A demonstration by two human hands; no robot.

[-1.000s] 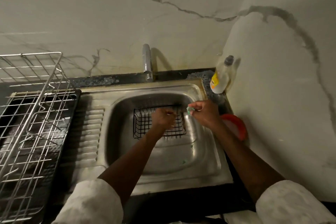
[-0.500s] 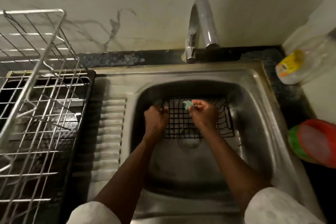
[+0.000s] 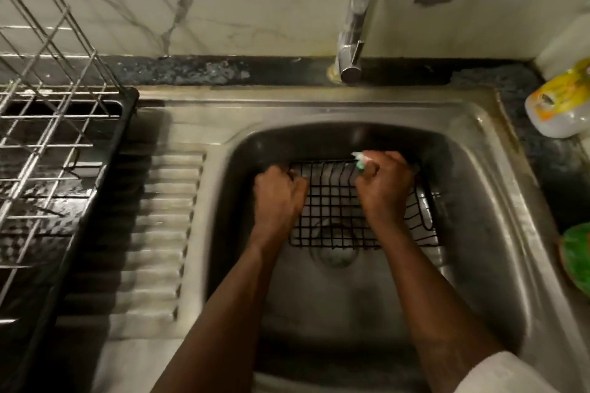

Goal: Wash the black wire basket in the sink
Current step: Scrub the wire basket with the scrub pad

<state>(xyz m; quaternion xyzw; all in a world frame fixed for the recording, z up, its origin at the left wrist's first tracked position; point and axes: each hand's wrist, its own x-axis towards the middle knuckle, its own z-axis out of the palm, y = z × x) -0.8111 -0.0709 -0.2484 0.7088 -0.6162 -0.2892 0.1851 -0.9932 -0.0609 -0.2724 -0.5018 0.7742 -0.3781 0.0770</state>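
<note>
The black wire basket (image 3: pixel 332 201) sits in the steel sink (image 3: pixel 479 169), over the drain (image 3: pixel 333 254) and against the far wall of the bowl. My left hand (image 3: pixel 277 198) is closed around the basket's left rim. My right hand (image 3: pixel 383 188) holds a small green and white scrubber (image 3: pixel 360 160) pressed on the basket's far rim. Part of the basket's right side is hidden behind my right hand.
The tap (image 3: pixel 352 41) stands behind the sink with no water visible. A steel dish rack (image 3: pixel 48 124) on a black tray fills the left counter beside the ribbed drainboard (image 3: pixel 166 233). A soap bottle (image 3: pixel 558 105) and a green and red object (image 3: pixel 578 252) stand at the right.
The camera has moved closer and lower over the sink. My right hand with the scrubber went from the sink's right edge to the basket's far rim. My left hand stays on the left rim.
</note>
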